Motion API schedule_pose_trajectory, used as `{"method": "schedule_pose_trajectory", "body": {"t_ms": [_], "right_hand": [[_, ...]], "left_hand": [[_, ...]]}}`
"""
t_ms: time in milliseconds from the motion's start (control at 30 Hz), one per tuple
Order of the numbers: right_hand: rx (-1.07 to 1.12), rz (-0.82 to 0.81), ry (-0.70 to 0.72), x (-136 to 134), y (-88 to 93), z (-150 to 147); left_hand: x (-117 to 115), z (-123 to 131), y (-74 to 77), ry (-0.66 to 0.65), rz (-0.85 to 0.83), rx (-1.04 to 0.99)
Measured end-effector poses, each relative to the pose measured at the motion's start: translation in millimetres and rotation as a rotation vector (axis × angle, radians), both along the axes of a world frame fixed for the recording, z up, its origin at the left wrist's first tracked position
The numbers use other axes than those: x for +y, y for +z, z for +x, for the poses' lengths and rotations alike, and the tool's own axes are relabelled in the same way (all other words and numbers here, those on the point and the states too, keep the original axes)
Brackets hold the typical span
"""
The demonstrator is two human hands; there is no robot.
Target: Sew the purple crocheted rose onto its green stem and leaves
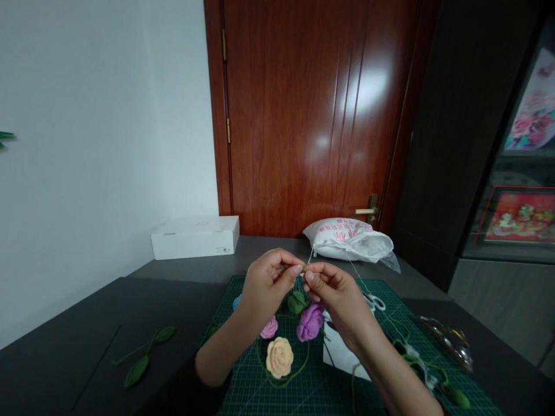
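Note:
Over the middle of the cutting mat, my left hand [269, 283] and my right hand [333, 292] meet with fingertips pinched together. Between them is something tiny that I cannot make out; a thin white strand rises beside it toward the bag. Below the hands lie a purple crocheted flower [310, 322], a green crocheted piece [296, 302], a pink crocheted flower [269, 328] partly behind my left wrist, and a cream crocheted rose [280, 357]. Green yarn [307, 363] loops around the rose. A bit of blue [236, 301] shows behind my left hand.
The green cutting mat [243, 393] covers the table's middle. White-handled scissors [375, 301] and a white sheet [342, 352] lie near my right arm. Green leaves [137, 371] rest at left. Behind stand a white box [195, 238] and a white printed bag [332, 234].

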State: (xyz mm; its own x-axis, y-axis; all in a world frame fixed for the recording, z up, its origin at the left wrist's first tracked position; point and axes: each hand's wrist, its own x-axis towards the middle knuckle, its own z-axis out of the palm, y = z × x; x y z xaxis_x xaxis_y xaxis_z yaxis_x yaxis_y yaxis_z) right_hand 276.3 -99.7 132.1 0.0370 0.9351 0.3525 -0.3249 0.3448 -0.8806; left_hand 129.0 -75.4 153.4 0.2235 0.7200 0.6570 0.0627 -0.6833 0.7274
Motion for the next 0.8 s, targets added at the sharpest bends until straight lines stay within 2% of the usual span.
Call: {"method": "schedule_pose_trajectory", "body": {"t_ms": [100, 167, 333, 467, 600, 800], "right_hand": [[-0.005, 0.012, -0.014, 0.0, -0.3, -1.3], [-0.034, 0.063, -0.077, 0.4, -2.5, -1.3], [-0.285, 0.281, -0.404, -1.5, -11.9, 0.7], [-0.459, 0.374, -0.555, -7.0, -13.6, 1.2], [-0.488, 0.4, -0.593, -8.4, -12.1, -0.1], [-0.301, 0.301, -0.481, -4.6, -13.5, -3.0]], "left_hand": [[-1.3, 0.3, 0.5, -0.003, -0.033, 0.003], [-2.3, 1.0, 0.5, -0.014, -0.089, -0.01], [-5.1, 5.3, 0.8, -0.161, -0.314, -0.156], [-6.2, 8.3, 2.3, -0.261, -0.436, -0.251], [-7.1, 9.6, 1.9, -0.275, -0.464, -0.271], [-6.7, 12.3, -1.7, -0.217, -0.42, -0.243]]}}
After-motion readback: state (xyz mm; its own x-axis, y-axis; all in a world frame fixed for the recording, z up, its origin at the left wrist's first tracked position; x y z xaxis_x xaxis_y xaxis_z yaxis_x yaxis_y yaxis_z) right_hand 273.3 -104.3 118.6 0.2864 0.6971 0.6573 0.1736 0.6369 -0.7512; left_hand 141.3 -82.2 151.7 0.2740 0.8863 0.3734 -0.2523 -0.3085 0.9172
